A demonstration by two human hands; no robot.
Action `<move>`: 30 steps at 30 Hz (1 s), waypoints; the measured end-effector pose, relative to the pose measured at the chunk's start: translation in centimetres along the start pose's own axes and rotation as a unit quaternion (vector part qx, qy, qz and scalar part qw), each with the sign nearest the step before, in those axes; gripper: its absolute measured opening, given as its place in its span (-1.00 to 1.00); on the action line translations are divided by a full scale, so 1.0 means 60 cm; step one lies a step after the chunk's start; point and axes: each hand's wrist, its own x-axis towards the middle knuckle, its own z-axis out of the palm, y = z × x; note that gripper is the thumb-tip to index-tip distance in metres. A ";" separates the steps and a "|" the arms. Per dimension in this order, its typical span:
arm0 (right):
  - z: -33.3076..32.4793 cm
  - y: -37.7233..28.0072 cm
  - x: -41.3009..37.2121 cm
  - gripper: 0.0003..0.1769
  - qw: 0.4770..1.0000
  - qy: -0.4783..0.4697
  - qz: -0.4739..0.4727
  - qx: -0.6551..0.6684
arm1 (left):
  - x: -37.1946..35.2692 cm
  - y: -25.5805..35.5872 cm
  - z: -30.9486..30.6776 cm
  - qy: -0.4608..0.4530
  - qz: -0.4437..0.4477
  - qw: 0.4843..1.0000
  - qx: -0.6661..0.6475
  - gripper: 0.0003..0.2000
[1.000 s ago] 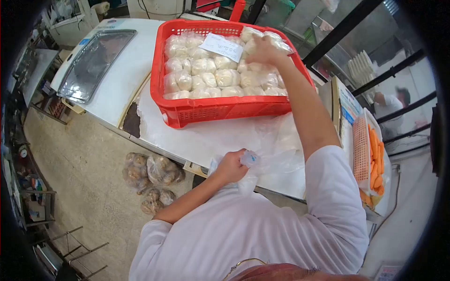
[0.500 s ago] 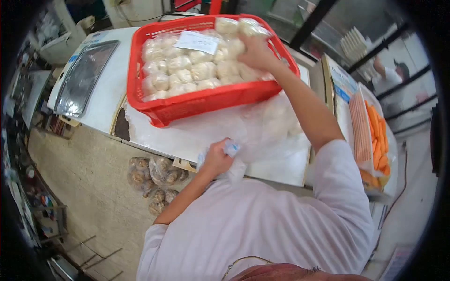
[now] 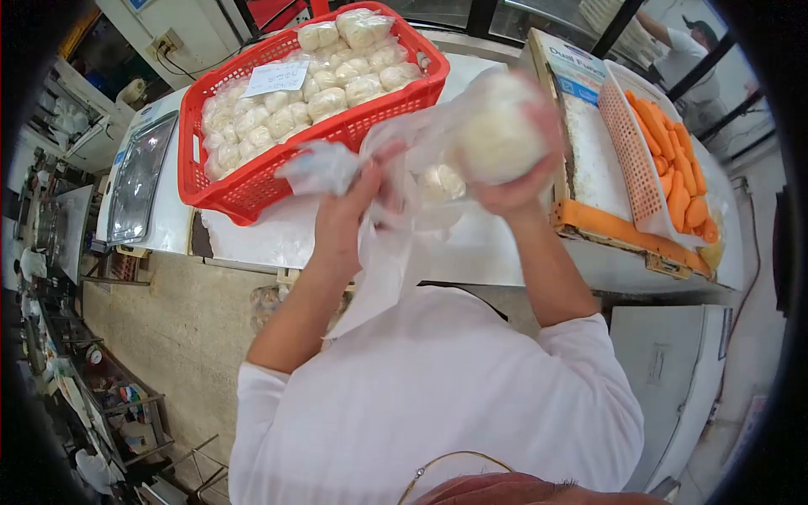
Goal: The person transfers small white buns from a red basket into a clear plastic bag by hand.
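My right hand (image 3: pixel 518 195) is wrapped round a pale, rounded pack in clear plastic (image 3: pixel 497 139), blurred by motion above the white worktop. My left hand (image 3: pixel 345 215) grips a thin clear plastic bag (image 3: pixel 391 261), whose bunched end (image 3: pixel 320 168) sticks out over the red basket's near edge. The bag's film stretches across between my two hands. Another pale wrapped pack (image 3: pixel 442 181) shows just left of my right hand. At the left stands the red basket (image 3: pixel 328 139), filled with similar packs and topped by a white paper note (image 3: pixel 276 77).
A pale slatted basket of peeled carrots (image 3: pixel 673 168) stands on a white chest top at the right. A dark clear-lidded tray (image 3: pixel 143 181) lies on the far left of the worktop (image 3: pixel 240 240). Behind dark bars, another person (image 3: pixel 694 59) appears.
My right hand has come out of the red basket with a wrapped pack and moved toward me. My left hand has risen with the plastic bag. The view has shifted right.
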 end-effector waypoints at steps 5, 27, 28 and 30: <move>0.030 0.049 -0.152 -0.06 0.913 -0.365 0.166 -0.071 | 0.012 0.030 0.040 -0.035 0.034 0.998 -0.046 -0.60; 0.072 -0.061 0.094 -0.62 0.735 -0.643 0.144 -0.162 | -0.037 -0.044 -0.135 0.089 -0.064 0.993 -0.038 -0.78; 0.094 -0.060 0.157 -0.63 0.703 -0.666 0.236 -0.085 | -0.037 -0.045 -0.138 0.090 -0.067 0.993 -0.041 -0.78; 0.144 0.007 0.201 -0.63 0.745 -0.613 0.257 -0.059 | -0.037 -0.042 -0.141 0.048 -0.070 0.995 -0.060 -0.87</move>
